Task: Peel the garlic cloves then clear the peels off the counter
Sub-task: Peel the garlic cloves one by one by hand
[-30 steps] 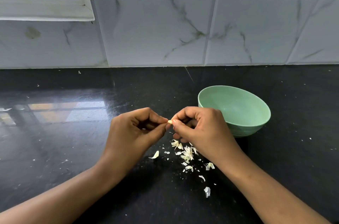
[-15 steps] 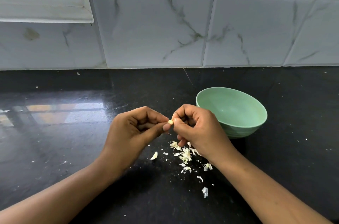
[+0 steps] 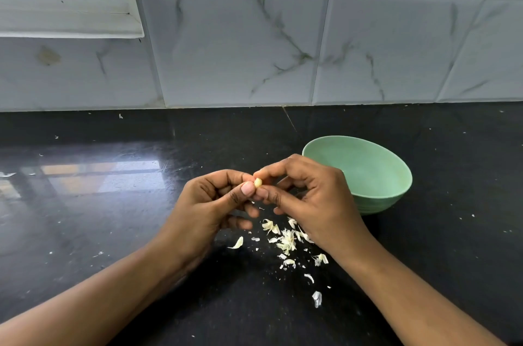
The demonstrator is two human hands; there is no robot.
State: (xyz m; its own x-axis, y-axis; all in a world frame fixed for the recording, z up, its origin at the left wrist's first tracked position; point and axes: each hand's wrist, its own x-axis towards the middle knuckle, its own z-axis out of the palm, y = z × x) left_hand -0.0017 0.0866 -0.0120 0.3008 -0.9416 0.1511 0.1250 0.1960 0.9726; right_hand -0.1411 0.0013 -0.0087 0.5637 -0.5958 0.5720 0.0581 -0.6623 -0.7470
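A small pale garlic clove [image 3: 257, 182] is held above the black counter [image 3: 113, 232] between both hands. My left hand [image 3: 209, 204] pinches it with thumb and forefinger from the left. My right hand [image 3: 308, 201] pinches it from the right, fingers curled. Under the hands lies a scatter of several white garlic peels [image 3: 285, 241]. A light green bowl [image 3: 379, 175] stands just right of my right hand; its visible inside looks bare.
A marble-patterned tiled wall [image 3: 254, 48] rises behind the counter, with a white window sill [image 3: 68, 17] at the upper left. Tiny peel flecks dot the counter on both sides.
Both hands have loosened slightly around the clove, so more of it shows between the fingertips. The hands sit a little higher in view; the bowl and peels lie as before.
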